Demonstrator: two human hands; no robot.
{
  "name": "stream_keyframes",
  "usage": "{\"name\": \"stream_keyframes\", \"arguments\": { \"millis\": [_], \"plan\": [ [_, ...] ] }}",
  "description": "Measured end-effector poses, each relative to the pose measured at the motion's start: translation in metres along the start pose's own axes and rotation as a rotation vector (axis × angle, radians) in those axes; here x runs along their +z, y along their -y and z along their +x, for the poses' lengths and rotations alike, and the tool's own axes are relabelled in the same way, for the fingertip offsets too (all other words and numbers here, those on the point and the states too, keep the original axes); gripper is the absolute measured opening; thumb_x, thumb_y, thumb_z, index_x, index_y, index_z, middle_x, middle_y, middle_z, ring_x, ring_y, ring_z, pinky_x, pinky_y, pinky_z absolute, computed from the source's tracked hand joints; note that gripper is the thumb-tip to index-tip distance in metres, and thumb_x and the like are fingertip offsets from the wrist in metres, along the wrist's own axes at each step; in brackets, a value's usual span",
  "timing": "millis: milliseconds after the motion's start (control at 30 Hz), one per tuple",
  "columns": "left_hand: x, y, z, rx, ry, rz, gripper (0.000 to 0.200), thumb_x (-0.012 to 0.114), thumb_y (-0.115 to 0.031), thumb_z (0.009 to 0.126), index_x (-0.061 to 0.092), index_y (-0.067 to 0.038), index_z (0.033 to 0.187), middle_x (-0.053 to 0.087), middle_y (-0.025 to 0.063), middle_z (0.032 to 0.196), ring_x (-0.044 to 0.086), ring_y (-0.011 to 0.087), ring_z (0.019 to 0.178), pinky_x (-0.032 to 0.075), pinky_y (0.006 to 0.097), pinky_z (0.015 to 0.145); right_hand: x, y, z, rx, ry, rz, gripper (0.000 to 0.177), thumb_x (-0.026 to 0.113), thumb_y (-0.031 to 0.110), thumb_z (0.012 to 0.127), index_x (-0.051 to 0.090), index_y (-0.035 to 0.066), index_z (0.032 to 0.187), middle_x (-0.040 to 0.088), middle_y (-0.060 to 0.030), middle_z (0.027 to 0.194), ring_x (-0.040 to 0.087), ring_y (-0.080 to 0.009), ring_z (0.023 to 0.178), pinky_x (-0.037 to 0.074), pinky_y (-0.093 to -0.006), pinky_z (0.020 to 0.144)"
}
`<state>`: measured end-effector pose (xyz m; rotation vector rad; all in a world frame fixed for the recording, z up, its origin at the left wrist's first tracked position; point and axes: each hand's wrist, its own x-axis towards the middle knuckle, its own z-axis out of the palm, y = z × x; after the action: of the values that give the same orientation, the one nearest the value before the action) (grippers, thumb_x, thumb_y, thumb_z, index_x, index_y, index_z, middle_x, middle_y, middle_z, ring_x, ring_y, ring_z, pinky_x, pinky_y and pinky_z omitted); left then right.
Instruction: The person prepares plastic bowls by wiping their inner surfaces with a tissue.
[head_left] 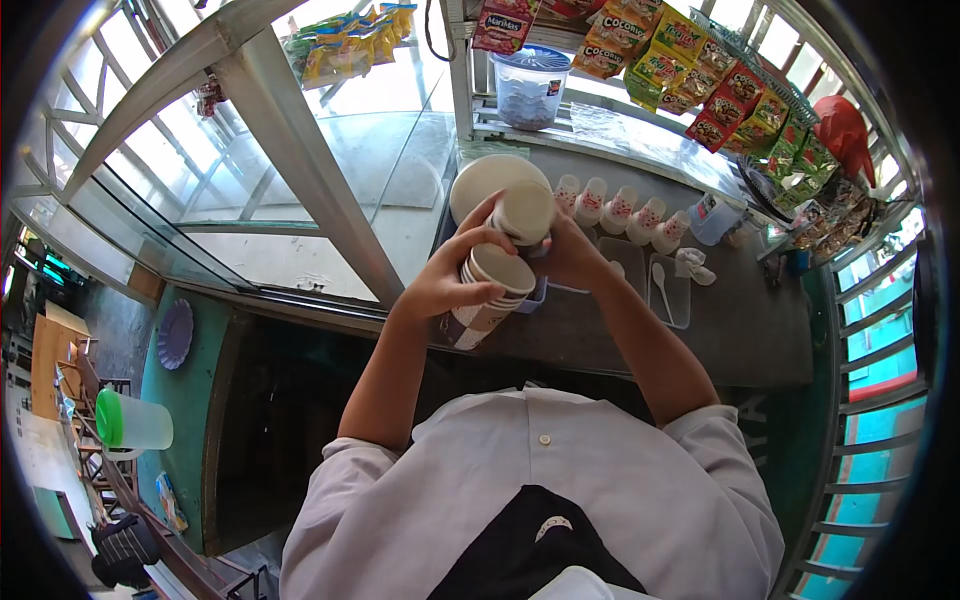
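Note:
My left hand (452, 272) is wrapped round a stack of paper cups (482, 318), its thumb across the front near the rims. The stack tilts, with its open mouths toward me. Just above it, my right hand (575, 252) grips another paper cup (523, 214) from the right side. Fingertips of my left hand also reach this cup's left side. Part of my right hand's fingers is hidden behind the cups. Behind both hands is a large round cream-coloured container (490, 178), partly covered by the upper cup.
Several upside-down cups with red print (619, 209) stand in a row on the dark counter (740, 330). A white spoon (662, 288) lies in a clear tray (682, 300). Drink sachets (690, 70) hang above a blue-lidded tub (530, 90). A glass case (330, 200) stands left.

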<state>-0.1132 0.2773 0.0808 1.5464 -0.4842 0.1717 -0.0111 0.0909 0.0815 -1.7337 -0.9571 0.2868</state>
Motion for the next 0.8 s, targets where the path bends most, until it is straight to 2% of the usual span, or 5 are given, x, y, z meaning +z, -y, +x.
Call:
{"name": "stream_keyframes", "arguments": {
  "millis": [167, 200, 333, 467, 800],
  "plan": [
    [-0.008, 0.015, -0.004, 0.011, -0.365, -0.231, 0.022, 0.068, -0.025, 0.083, 0.057, -0.007, 0.09, 0.033, 0.0147, 0.146, 0.047, 0.0288, 0.122, 0.038, 0.0384, 0.1, 0.013, -0.072, 0.046, -0.002, 0.051, 0.046, 0.067, 0.086, 0.019, 0.06, 0.056, 0.005, 0.118, 0.062, -0.0109, 0.115, 0.06, -0.022, 0.107, 0.047, -0.0345, 0.092],
    [-0.006, 0.01, -0.009, -0.019, -0.477, -0.424, 0.016, 0.058, -0.022, 0.092, 0.057, -0.006, 0.093, 0.052, 0.0158, 0.128, 0.062, 0.0217, 0.097, 0.051, 0.0331, 0.082, 0.012, -0.085, 0.051, 0.094, 0.001, -0.019, 0.069, 0.086, 0.021, 0.06, 0.055, 0.005, 0.119, 0.061, -0.0119, 0.116, 0.059, -0.0235, 0.108, 0.046, -0.0349, 0.093],
    [-0.004, 0.025, -0.038, -0.285, -0.651, -0.552, 0.039, 0.05, -0.04, 0.096, 0.058, -0.002, 0.1, 0.065, 0.011, 0.086, 0.065, 0.0185, 0.073, 0.055, 0.0326, 0.064, 0.013, -0.116, 0.055, 0.197, -0.102, -0.13, 0.085, 0.086, 0.029, 0.058, 0.046, 0.002, 0.128, 0.06, -0.0158, 0.119, 0.057, -0.0253, 0.112, 0.045, -0.0349, 0.097],
    [0.008, 0.049, -0.058, -0.452, -0.655, -0.816, 0.066, 0.046, -0.063, 0.088, 0.055, -0.001, 0.106, 0.065, 0.0132, 0.087, 0.067, 0.0219, 0.074, 0.057, 0.0326, 0.066, 0.019, -0.164, 0.061, 0.293, -0.003, -0.112, 0.095, 0.087, 0.025, 0.058, 0.035, 0.002, 0.134, 0.056, -0.015, 0.124, 0.054, -0.0251, 0.115, 0.044, -0.036, 0.097],
    [0.022, 0.072, -0.089, -0.593, -0.626, -1.064, 0.08, 0.043, -0.072, 0.081, 0.051, 0.0, 0.115, 0.063, 0.0158, 0.101, 0.067, 0.0271, 0.087, 0.058, 0.0395, 0.078, 0.039, -0.154, 0.071, 0.603, 0.179, 0.086, 0.092, 0.085, 0.011, 0.06, 0.034, 0.009, 0.137, 0.053, -0.0119, 0.126, 0.049, -0.0274, 0.118, 0.04, -0.0399, 0.099]
  ]
}}
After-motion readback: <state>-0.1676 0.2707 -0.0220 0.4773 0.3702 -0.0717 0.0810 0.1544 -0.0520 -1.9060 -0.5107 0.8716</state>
